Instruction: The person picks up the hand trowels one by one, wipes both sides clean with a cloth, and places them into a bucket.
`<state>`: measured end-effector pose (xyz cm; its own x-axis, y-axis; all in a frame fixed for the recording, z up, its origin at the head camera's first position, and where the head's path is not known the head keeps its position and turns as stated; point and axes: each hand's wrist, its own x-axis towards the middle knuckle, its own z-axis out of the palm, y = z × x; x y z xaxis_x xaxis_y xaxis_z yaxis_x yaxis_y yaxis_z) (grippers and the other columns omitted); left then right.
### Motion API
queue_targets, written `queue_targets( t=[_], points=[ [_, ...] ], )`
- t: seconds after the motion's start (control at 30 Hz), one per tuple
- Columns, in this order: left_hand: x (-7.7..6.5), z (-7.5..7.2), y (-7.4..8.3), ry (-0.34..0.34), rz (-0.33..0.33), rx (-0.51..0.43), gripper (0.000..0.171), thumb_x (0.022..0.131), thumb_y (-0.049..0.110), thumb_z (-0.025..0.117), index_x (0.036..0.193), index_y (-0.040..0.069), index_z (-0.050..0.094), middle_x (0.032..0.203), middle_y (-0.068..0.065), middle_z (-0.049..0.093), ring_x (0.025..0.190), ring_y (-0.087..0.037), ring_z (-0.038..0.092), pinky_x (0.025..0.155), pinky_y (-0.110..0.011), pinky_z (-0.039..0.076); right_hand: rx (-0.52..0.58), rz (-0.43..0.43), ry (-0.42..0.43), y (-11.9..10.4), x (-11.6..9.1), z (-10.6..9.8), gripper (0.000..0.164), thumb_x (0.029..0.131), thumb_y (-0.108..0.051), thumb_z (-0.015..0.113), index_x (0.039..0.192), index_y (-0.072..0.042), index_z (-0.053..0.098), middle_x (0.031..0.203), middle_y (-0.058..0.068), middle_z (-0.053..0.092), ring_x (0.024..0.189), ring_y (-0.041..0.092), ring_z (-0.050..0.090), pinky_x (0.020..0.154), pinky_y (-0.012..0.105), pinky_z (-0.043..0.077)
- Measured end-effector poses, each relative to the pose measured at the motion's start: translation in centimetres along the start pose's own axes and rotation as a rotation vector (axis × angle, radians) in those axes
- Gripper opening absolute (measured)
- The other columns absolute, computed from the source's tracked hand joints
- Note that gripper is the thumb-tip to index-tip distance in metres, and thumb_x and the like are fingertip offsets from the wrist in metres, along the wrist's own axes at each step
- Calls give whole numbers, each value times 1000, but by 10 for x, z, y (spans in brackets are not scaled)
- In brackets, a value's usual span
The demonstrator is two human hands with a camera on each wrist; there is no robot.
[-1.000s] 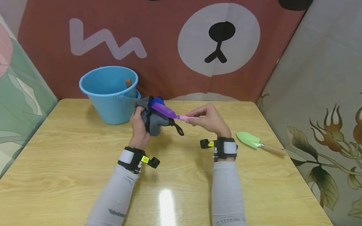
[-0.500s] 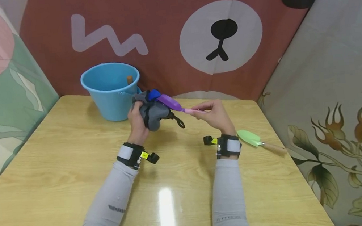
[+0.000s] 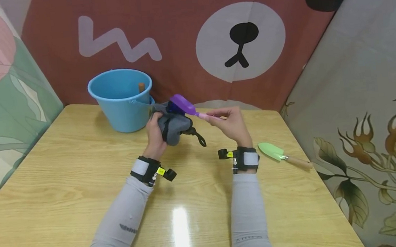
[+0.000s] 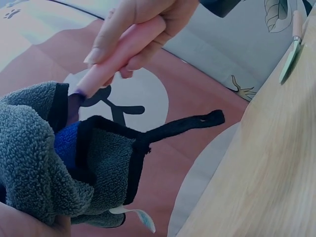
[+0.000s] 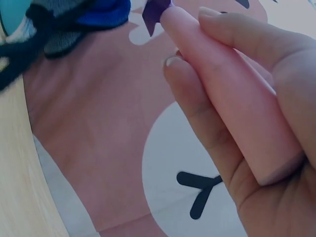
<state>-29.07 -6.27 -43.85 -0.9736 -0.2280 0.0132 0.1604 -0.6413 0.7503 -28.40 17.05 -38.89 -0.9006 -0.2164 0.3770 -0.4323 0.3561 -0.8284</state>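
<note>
My left hand (image 3: 155, 137) grips a bunched grey towel (image 3: 175, 126) with black edging, a blue side and a black hanging loop. In my right hand (image 3: 232, 125) is a small trowel with a purple blade (image 3: 184, 104) and a pink handle (image 5: 232, 94), held between thumb and fingers. The blade slants up to the left, its underside against the towel's blue part in the head view. Seen from the left wrist, towel folds hide most of the blade. Both things are held up above the table.
A light blue bucket (image 3: 125, 114) stands at the back left of the wooden table (image 3: 92, 177), with a brown handle end (image 3: 141, 87) showing inside. To the right lies a green trowel (image 3: 271, 151) with a wooden handle. Printed cloths hang behind and at the sides.
The trowel's blade has shifted against the towel, its tip first moving right, then back to the left and higher. My left hand and the towel have moved slightly right.
</note>
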Motion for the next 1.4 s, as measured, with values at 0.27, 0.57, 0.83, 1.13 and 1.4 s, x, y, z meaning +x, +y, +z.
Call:
queue_targets(
  t=[0.27, 0.57, 0.83, 1.13, 1.4],
  points=[
    [-6, 3, -5, -166, -92, -9, 24, 98, 24, 41, 117, 15, 51, 115, 1, 53, 101, -12, 52, 90, -23, 45, 34, -94, -12, 7, 8, 18, 26, 85, -29, 84, 102, -9, 81, 99, 7, 78, 90, 19, 74, 81, 34, 61],
    [-8, 3, -7, -200, -126, -23, 32, 97, 32, 39, 124, 18, 49, 120, 3, 53, 106, -12, 51, 93, -23, 44, 40, -97, -91, 6, 10, 21, 22, 85, -29, 84, 98, -11, 82, 93, 6, 78, 82, 21, 74, 79, 38, 61],
    [-9, 3, -6, -146, -119, -3, 31, 97, 30, 45, 124, 17, 50, 121, 3, 52, 108, -13, 50, 97, -24, 42, 41, -77, -118, 3, 9, 21, 24, 86, -29, 83, 99, -9, 82, 97, 7, 78, 84, 20, 75, 81, 36, 60],
    [-3, -1, -6, -80, -110, -35, 31, 98, 26, 46, 127, 16, 51, 126, 1, 55, 114, -14, 52, 101, -25, 42, -15, -51, -136, 2, 8, 18, 22, 85, -36, 83, 96, -18, 83, 95, 1, 78, 83, 23, 71, 80, 42, 56],
    [4, -6, -3, -46, -94, -69, 29, 98, 25, 49, 125, 16, 53, 128, 2, 55, 115, -13, 51, 103, -24, 41, -30, -20, -183, 5, 7, 13, 22, 85, -33, 84, 99, -17, 83, 94, 1, 78, 75, 34, 71, 68, 43, 59]
  ],
)
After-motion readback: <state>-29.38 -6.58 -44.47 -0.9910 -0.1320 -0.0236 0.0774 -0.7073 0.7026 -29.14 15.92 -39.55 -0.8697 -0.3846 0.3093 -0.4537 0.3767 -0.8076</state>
